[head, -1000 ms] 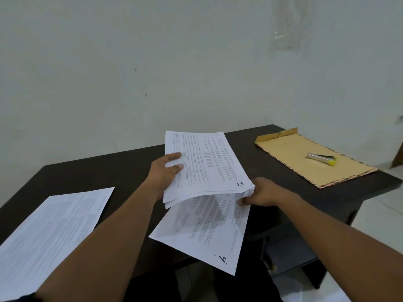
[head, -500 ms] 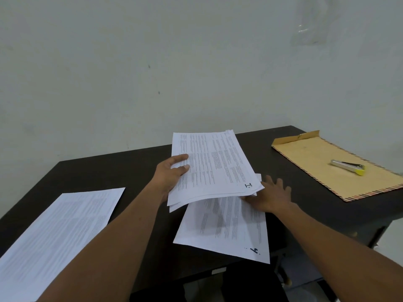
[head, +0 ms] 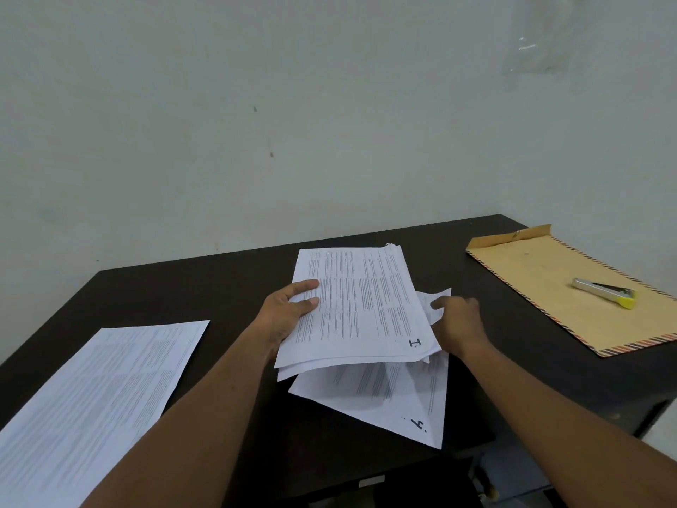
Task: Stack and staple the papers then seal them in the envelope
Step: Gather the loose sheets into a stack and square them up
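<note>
The left hand (head: 289, 309) grips the white printed paper stack (head: 359, 306) by its left edge, thumb on top, while the loose white sheet (head: 388, 397) (marked 4) lies skewed beneath it, its raised far corner meeting the curled fingers of the nearer right hand (head: 458, 320), a pinch not discernible.

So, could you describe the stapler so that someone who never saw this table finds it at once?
Look at the dark table's far right corner, where a brown envelope with a striped border lies flat. On that envelope rests the stapler: a small silver bar with a yellow end, the only thing here not paper.
</note>
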{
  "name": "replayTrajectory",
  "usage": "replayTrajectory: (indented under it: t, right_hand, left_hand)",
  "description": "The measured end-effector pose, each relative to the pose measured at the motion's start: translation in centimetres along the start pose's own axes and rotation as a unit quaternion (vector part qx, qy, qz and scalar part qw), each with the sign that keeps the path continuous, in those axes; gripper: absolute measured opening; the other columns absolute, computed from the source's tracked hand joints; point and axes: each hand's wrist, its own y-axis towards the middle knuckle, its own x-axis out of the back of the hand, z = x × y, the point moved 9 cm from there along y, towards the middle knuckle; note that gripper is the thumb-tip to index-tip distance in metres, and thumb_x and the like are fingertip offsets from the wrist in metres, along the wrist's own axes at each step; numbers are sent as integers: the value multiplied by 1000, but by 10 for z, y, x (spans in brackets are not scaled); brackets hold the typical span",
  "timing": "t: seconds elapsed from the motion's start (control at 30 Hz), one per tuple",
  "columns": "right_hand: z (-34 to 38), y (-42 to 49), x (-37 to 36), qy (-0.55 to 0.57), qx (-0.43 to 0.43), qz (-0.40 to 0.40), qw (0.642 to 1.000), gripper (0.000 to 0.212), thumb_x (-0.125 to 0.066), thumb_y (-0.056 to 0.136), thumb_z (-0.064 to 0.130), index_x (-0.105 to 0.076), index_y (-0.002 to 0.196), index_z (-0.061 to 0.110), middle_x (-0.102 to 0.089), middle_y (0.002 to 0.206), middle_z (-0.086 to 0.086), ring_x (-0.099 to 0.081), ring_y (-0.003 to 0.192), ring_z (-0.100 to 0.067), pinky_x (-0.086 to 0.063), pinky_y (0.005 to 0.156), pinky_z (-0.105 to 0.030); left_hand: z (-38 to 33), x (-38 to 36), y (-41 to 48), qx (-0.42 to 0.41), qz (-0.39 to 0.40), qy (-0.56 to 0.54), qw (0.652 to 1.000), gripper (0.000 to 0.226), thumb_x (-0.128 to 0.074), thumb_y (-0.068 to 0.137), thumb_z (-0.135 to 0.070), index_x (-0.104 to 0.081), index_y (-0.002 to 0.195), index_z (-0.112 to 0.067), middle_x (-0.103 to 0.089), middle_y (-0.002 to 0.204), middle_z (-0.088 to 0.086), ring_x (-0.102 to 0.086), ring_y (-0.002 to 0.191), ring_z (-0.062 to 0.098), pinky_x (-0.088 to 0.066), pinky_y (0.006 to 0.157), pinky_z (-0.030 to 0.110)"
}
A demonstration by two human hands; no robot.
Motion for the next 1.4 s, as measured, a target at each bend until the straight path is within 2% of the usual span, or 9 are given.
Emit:
replayTrajectory:
  t: [0.2, 0.37, 0.53, 0.63, 0.83, 0.97, 1.07, 1.23, 1.4]
  right_hand:
    - [-1, 9, 0, 24, -11, 25, 999, 42, -88, 70, 20, -75, 107, 7, -68, 118, -13, -66, 101, -28, -55, 81, -35]
    - [6, 13, -4, 104, 38, 35, 993, 25, -80, 80, 12, -75, 103, 17, -70, 116, -6, -66, 100, -21, -57, 89, -39]
    - [18, 11, 4, 369, 5, 81, 926, 24, -68, 90, 11, -69, 104, 31, -64, 115, 2, -60, 104, -20, -52, 85, -38]
    - [33, 14, 17, 427, 16, 78, 901, 28, -63, 93, 10, -65, 111, 32, -66, 116, -1, -64, 107, -25, -54, 94, -49]
    - [72, 20, 42, 470, 69, 57, 878, 28, -54, 97, 2, -62, 114, 23, -70, 113, -2, -70, 98, -20, -60, 73, -34]
    - [99, 24, 38, 484, 76, 69, 869, 17, -51, 100, 21, -67, 106, 24, -70, 115, -2, -67, 107, -26, -55, 93, -49]
    - [131, 18, 19, 434, 113, 125, 885, 20, -55, 96, 42, -67, 104, 28, -70, 114, 6, -63, 112, -21, -49, 98, -48]
    - [176, 7, -15, 360, 138, 132, 913, 9, -64, 94, 13, -71, 99, 15, -66, 111, 3, -62, 108, -19, -53, 96, -41]
    - [243, -13, -49, 427, 160, 181, 871, 31, -56, 94, -5, -75, 97, 19, -64, 119, 4, -61, 115, -21, -52, 101, -42]
  left_hand:
    - [8, 0, 5, 8, 5, 3, 1000, 32, -65, 95, -11, -69, 122, -27, -65, 111, 0, -71, 77, 17, -58, 56, 23]
    - [8, -6, 7, 6, 27, 26, 999, 29, -65, 96, -16, -69, 121, -30, -66, 113, 0, -72, 86, 19, -59, 60, 26]
    - [7, -14, 14, 5, 25, 7, 1000, 28, -65, 95, -13, -71, 117, -30, -65, 120, 3, -69, 100, 25, -60, 72, 35]
    - [-2, -19, 18, -14, 23, 13, 1000, 29, -64, 96, -11, -70, 118, -28, -63, 122, 0, -69, 99, 21, -59, 67, 29]
    - [-26, -19, 24, -41, 1, 9, 999, 42, -73, 88, -5, -66, 122, -28, -60, 121, 0, -67, 101, 22, -61, 67, 30]
    - [-40, 0, 18, -47, -7, 28, 998, 41, -73, 88, -5, -67, 124, -24, -61, 119, 0, -68, 95, 20, -59, 57, 21]
    - [-50, 27, 10, -61, -34, 32, 997, 40, -70, 90, -4, -67, 123, -25, -61, 119, -2, -68, 96, 19, -58, 57, 21]
    - [-65, 77, -5, -86, -70, 8, 994, 34, -69, 90, -5, -74, 112, -31, -62, 127, -1, -65, 110, 22, -59, 86, 36]
    - [-64, 144, -38, -75, -104, 49, 991, 28, -71, 91, -9, -77, 108, -30, -59, 134, -4, -55, 123, 21, -41, 112, 43]
